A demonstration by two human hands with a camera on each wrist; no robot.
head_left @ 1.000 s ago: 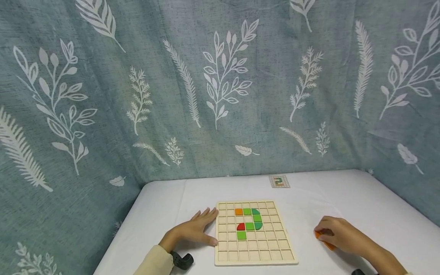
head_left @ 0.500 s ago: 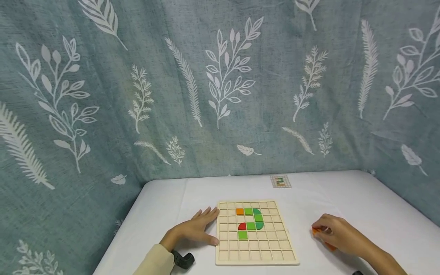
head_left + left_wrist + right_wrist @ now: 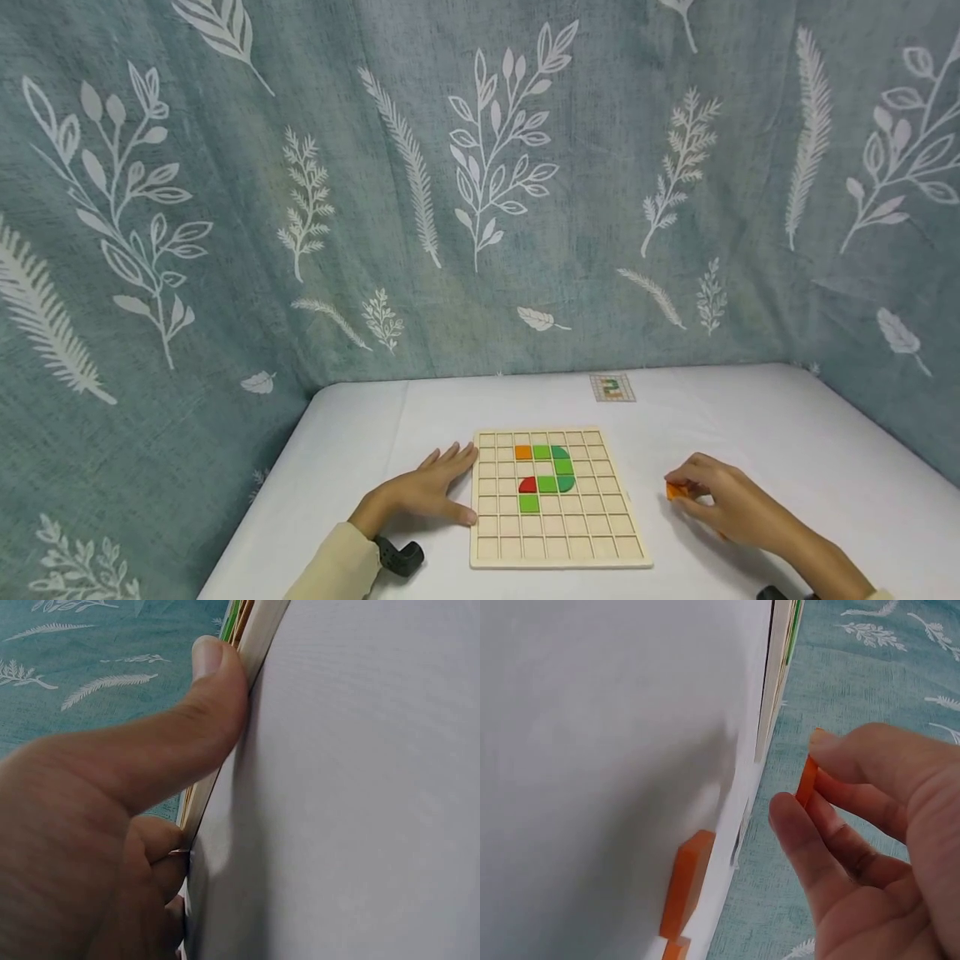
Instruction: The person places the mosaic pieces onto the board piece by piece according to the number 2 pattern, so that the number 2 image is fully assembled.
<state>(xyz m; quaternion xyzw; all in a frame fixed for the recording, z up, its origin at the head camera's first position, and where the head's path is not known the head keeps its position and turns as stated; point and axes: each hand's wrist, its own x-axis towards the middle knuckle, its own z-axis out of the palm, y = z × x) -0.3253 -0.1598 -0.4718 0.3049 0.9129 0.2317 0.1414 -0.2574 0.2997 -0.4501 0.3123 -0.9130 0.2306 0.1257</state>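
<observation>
My right hand [image 3: 726, 500] pinches an orange tile [image 3: 677, 492] between thumb and fingertips, raised off the white table to the right of the board. In the right wrist view an orange block [image 3: 688, 881] lies on the table below that hand, with part of another orange piece [image 3: 676, 950] at the frame's bottom. The left hand [image 3: 422, 493] rests by the wooden grid board [image 3: 576, 525], fingers spread and thumb touching its left edge. On the board, an orange square [image 3: 522, 452], a red rounded tile [image 3: 528, 485] and several green tiles [image 3: 547, 484] sit in the cells.
A small printed card [image 3: 612, 388] with a grid and coloured figure lies near the table's back edge. Behind the table [image 3: 435, 408] hangs a blue-green curtain [image 3: 420, 208] with white leaf prints. A black wrist device [image 3: 400, 556] sits under the left wrist.
The right hand has lifted an orange tile away from the other orange pieces and moved slightly left toward the board. The left hand keeps its place against the board.
</observation>
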